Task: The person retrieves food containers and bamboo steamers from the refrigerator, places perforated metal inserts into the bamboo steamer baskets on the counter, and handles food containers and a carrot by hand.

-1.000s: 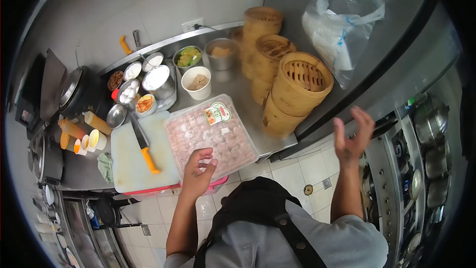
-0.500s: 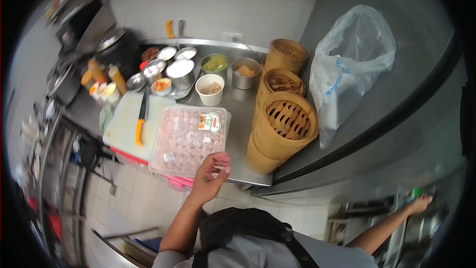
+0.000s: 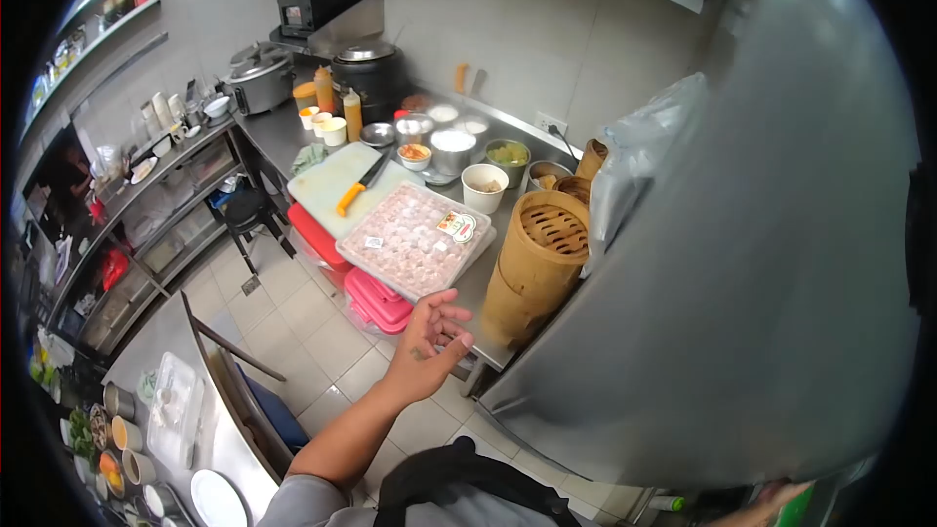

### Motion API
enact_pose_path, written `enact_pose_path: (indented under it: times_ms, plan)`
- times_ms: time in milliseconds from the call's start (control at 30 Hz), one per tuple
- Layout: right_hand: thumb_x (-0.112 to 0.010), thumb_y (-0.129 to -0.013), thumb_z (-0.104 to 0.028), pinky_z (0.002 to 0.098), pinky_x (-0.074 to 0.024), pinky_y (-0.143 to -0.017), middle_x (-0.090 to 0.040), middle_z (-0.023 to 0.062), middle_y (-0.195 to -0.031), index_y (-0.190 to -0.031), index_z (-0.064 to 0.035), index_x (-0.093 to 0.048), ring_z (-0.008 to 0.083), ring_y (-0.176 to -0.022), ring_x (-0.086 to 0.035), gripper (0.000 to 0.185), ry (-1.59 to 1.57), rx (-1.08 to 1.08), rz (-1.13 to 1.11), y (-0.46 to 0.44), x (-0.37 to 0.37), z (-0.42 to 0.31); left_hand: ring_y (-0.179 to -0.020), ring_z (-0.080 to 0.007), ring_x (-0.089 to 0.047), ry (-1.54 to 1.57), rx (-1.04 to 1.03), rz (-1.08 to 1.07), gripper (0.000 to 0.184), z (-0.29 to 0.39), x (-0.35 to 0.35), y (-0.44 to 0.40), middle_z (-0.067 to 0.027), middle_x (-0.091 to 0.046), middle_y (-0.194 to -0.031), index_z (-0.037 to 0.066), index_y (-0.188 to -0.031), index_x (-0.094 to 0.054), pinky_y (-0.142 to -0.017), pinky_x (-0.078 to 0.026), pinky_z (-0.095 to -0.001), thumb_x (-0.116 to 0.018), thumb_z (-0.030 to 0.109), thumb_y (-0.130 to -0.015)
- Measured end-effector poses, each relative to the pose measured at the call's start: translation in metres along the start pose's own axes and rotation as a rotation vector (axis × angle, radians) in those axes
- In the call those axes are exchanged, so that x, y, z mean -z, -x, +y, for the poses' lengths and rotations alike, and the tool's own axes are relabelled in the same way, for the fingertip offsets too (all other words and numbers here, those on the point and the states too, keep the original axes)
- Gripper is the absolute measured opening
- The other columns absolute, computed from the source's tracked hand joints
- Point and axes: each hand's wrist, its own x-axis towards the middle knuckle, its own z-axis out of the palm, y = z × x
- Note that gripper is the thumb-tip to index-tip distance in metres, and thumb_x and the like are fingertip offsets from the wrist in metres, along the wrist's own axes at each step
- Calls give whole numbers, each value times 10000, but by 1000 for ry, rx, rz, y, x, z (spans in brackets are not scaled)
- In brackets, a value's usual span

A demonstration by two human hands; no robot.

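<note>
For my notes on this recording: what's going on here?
A person stands at a kitchen counter, left hand partly open and holding nothing, near the closest edge of a clear container of pale pink pieces. The right arm reaches out at the lower right; what its hand is doing is unclear. An orange-handled knife lies on a cutting board left of the container, and a stack of bamboo steamers stands to its right.
</note>
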Motion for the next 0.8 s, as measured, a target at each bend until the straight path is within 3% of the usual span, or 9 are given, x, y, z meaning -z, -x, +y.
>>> enact_pose_path:
  times_ms: [167, 233, 433, 500, 600, 733, 800]
  plan:
    - [-397, -992, -507, 432, -302, -1120, -338, 126, -1502, -1481, -45, -279, 311, -1355, -350, 683, -137, -156, -150, -3, 5, -5, -981, -137, -559, -15, -63, 21, 565, 24, -5, 83, -116, -525, -1179, 24, -1366, -336, -836, -474, -278, -635, 60, -887]
    - [-351, -963, -616, 426, -220, -1163, -229, 107, -1558, -1521, -62, -157, 297, -1415, -244, 810, -104, -159, -247, 11, -1, -18, -969, -126, -542, 4, -122, 54, 584, 28, -5, 125, -118, -520, -1186, 14, -1369, -337, -801, -469, -268, -651, 83, -881]
    - [-352, -947, -649, 411, -187, -1163, -219, 93, -1571, -1524, -62, -164, 279, -1425, -236, 844, -238, -236, -551, -26, 10, 11, -927, -123, -569, 10, -181, 146, 531, 56, -25, 276, -112, -551, -1164, 13, -1334, -387, -781, -475, -257, -651, 77, -878]
    - [-369, -924, -679, 410, -177, -1162, -239, 100, -1564, -1522, -54, -173, 273, -1426, -235, 886, -58, -63, -428, -22, 5, 15, -927, -127, -584, -32, -153, 187, 479, 69, -26, 317, -113, -572, -1145, 8, -1299, -427, -786, -475, -256, -645, 68, -877]
    - [-370, -949, -639, 373, -209, -1151, -307, 115, -1534, -1486, -4, -265, 247, -1403, -290, 839, -53, -174, -468, -22, 9, 9, -954, -158, -607, -39, -133, 222, 392, 106, -30, 362, -116, -592, -1095, -5, -1230, -479, -856, -504, -293, -639, 57, -877]
    - [-398, -964, -598, 355, -239, -1132, -368, 128, -1497, -1445, 29, -344, 234, -1367, -348, 792, -3, -100, -353, -8, 32, -11, -890, -201, -641, -96, -336, 314, 178, 136, -44, 396, -122, -620, -950, -25, -1030, -562, -820, -565, -376, -622, 80, -899]
    - [-449, -944, -600, 365, -292, -1101, -419, 139, -1449, -1423, 29, -371, 247, -1315, -408, 795, -142, -172, -528, 3, 65, -15, -809, -208, -653, -128, -472, 297, 150, 151, -60, 406, -139, -641, -868, -17, -993, -565, -755, -554, -348, -612, 88, -898]
